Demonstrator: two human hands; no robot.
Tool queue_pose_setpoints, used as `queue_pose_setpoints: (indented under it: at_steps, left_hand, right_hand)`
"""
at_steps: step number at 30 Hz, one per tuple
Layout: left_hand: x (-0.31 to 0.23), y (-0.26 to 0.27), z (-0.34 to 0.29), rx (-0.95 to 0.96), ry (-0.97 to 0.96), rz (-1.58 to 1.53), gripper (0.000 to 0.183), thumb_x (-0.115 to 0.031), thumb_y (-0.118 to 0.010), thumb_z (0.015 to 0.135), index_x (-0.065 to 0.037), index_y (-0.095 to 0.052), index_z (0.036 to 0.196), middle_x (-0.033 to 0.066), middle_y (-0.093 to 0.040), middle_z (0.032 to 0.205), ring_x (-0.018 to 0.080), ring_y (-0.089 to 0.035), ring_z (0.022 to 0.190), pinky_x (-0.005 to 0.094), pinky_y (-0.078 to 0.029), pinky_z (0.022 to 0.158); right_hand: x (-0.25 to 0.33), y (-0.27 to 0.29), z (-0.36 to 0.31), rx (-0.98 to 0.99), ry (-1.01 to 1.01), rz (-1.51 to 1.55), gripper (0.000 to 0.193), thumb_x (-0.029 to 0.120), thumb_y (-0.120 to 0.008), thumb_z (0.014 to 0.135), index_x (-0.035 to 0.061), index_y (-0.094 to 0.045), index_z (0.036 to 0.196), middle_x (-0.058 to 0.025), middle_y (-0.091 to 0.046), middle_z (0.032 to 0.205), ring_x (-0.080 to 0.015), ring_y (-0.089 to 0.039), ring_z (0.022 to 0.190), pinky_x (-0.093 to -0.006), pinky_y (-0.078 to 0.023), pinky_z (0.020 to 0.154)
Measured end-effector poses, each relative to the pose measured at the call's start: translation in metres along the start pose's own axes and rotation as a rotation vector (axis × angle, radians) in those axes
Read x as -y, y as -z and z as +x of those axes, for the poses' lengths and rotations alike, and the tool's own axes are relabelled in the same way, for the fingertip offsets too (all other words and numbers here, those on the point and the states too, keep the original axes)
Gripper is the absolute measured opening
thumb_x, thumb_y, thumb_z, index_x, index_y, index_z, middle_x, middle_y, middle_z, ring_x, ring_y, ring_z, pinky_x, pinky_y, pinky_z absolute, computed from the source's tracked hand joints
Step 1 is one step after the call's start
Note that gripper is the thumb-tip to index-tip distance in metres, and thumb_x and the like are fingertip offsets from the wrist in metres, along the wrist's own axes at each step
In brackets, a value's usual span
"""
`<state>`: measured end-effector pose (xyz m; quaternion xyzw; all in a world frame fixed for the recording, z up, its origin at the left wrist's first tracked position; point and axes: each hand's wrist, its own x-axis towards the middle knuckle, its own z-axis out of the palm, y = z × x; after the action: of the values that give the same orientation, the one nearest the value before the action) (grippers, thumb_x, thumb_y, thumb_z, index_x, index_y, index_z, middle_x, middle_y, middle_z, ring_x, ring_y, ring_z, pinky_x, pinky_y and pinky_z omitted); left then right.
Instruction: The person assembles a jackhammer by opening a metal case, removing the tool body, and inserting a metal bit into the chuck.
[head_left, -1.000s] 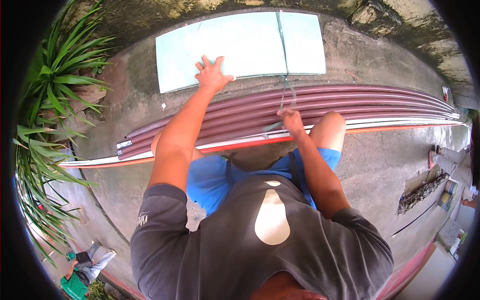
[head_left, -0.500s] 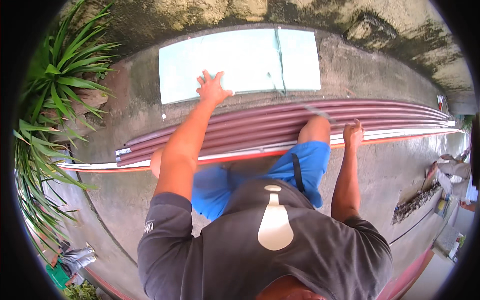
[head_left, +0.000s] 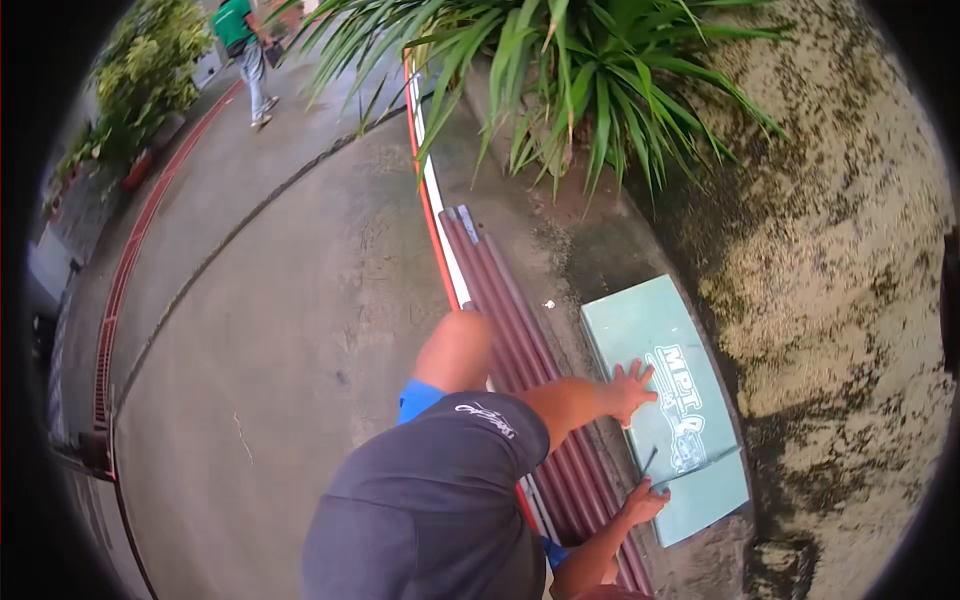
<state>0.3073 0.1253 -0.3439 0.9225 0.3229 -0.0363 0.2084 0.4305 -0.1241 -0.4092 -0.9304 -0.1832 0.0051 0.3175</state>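
Observation:
A long, flat, pale green panel (head_left: 625,310) with white printing lies on the ground beside the wall. My left hand (head_left: 630,393) rests on its near edge, fingers spread and holding nothing. A thin dark band (head_left: 710,465) crosses the panel towards one end. By that band, at the panel's near edge, my right hand (head_left: 645,502) is closed with its fingers curled. What it grips is hidden. A short dark strip (head_left: 650,460) sticks up just beyond its fingers. Several maroon pipes (head_left: 510,330) lie side by side between my legs and the panel, under my left arm.
A white strip (head_left: 452,270) and a red-orange strip (head_left: 436,230) run along the pipes. A leafy plant (head_left: 590,80) hangs over their far end. The rough wall (head_left: 820,300) rises at right. Far left, a person in green (head_left: 240,40) walks on the concrete.
My view has swung left, so the panel now appears at right. My right hand has moved from beside the pipes, with a blurred strip, to the panel's edge. The left hand stays on the panel.

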Motion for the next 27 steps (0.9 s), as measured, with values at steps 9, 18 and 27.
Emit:
queue_pose_setpoints:
  at_steps: [9, 18, 27]
  left_hand:
    - [-0.012, 0.01, 0.002, 0.002, -0.007, -0.005, 0.102, -0.039, -0.095, 0.053, -0.033, -0.049, 0.144, 0.0213, -0.007, 0.166, 0.0544, -0.009, 0.148, 0.0785, -0.033, 0.1]
    - [0.024, -0.003, -0.047, 0.136, -0.041, -0.047, 0.098, -0.04, -0.09, 0.066, -0.029, -0.044, 0.152, 0.0125, -0.004, 0.169, 0.047, -0.013, 0.151, 0.063, -0.037, 0.112]
    - [0.023, 0.008, -0.068, 0.209, 0.047, -0.117, 0.089, -0.042, -0.084, 0.074, -0.024, -0.044, 0.152, 0.0151, -0.015, 0.166, 0.0467, -0.028, 0.146, 0.0597, -0.039, 0.111]
  right_hand:
    - [-0.026, -0.006, 0.078, 0.192, 0.183, -0.12, 0.032, 0.031, -0.065, 0.084, 0.0032, -0.063, 0.1, -0.0198, -0.07, 0.097, -0.044, -0.067, 0.085, -0.0537, -0.05, 0.072]
    - [-0.04, 0.033, 0.074, 0.543, -0.591, 1.025, 0.035, 0.045, -0.038, 0.099, 0.0163, -0.05, 0.115, 0.0019, -0.06, 0.119, -0.0235, -0.051, 0.128, -0.0623, -0.021, 0.107]
    - [-0.057, 0.02, 0.094, 0.535, -0.695, 0.993, 0.055, 0.053, -0.036, 0.103, 0.0253, -0.033, 0.15, 0.0129, -0.054, 0.142, -0.0154, -0.052, 0.134, -0.0657, -0.013, 0.112]
